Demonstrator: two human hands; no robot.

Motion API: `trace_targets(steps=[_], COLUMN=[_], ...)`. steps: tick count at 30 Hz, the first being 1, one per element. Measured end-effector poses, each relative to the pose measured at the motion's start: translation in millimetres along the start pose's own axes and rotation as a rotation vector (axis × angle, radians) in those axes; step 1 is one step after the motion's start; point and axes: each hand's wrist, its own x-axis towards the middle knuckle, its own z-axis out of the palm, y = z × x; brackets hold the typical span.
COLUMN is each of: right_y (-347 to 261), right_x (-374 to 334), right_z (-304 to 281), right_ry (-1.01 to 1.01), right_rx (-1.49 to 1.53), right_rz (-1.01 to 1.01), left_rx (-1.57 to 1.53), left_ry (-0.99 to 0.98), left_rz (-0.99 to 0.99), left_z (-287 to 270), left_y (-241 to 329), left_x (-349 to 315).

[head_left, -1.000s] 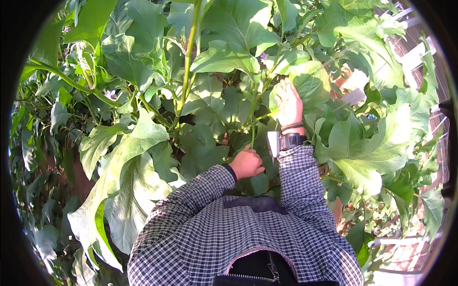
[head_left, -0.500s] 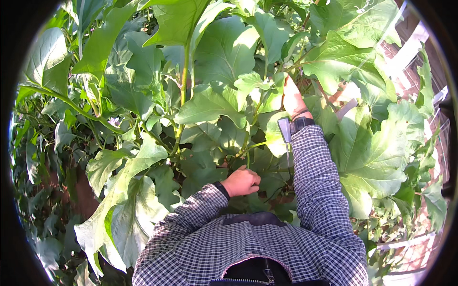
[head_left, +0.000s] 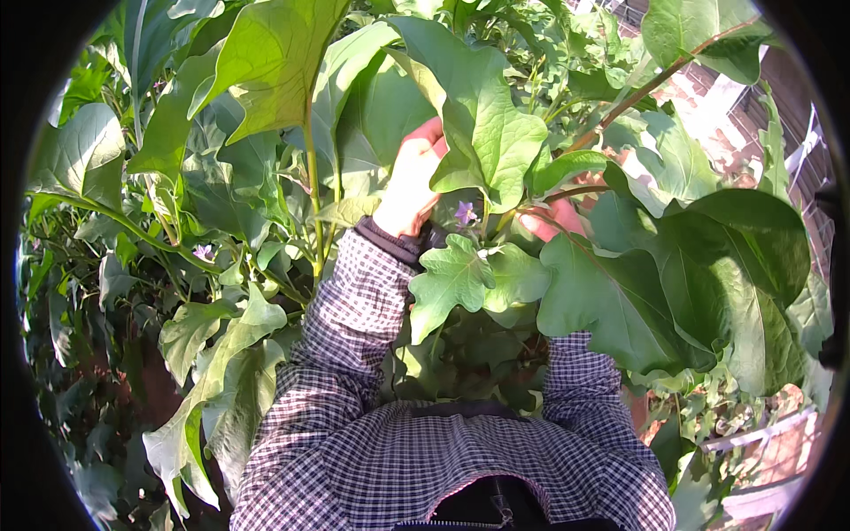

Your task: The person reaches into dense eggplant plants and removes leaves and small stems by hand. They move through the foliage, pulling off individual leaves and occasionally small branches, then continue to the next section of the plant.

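My left hand is raised among the leaves of a plant that looks like eggplant. Its fingers are bent behind the edge of a broad green leaf, and the leaf hides the fingertips and whatever they hold. My right hand shows only in part, low beside a brownish leaf stem. Large lobed leaves cover its wrist, and its grip cannot be made out. Between the hands is a small purple flower, just above a smaller lobed leaf.
A tall green stem rises left of my left hand. Another purple flower is farther left, amid dense foliage. A thick brownish branch slants across the upper right. White strips and brownish ground lie beyond the leaves at right.
My left hand has risen from low in the middle up into the leaves. My right hand has come down and gone partly behind foliage. Leaves and a branch at right have shifted.
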Motion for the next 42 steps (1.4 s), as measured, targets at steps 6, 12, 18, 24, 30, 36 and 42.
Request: trace_targets(steps=[6,12,18,24,30,36,42], right_y=[25.7,46.6,68.3,73.5,63.4,57.2,53.5], right_x=[-11.6,-24.3,-15.0,3.4,-2.4,9.2,28.5], right_z=[-16.2,-51.5,-70.1,-59.4,-40.4,-28.9,-17.5], right_ry=[0.114,-0.028,-0.028,0.045,0.276,0.283,0.268], right_rx=[0.025,0.202,0.427,0.658,0.583,0.594,0.614], right_rz=[0.121,-0.015,-0.098,-0.04,-0.048,-0.03,-0.103], left_rx=[0.549,0.562,0.253,0.262,0.342,0.721,0.21], left_ry=[-0.319,-0.395,-0.562,-0.714,-0.875,-0.653,-0.631], left_rz=[-0.09,-0.158,-0.423,-0.303,-0.193,0.157,-0.239], left_z=[74.1,90.5,72.7,56.6,59.7,72.0,79.0], left_y=[-17.9,-20.9,-30.6,-49.1,-54.0,-56.6,-40.4], left_x=[62.9,74.2,79.8,73.4,58.6,57.2,83.3])
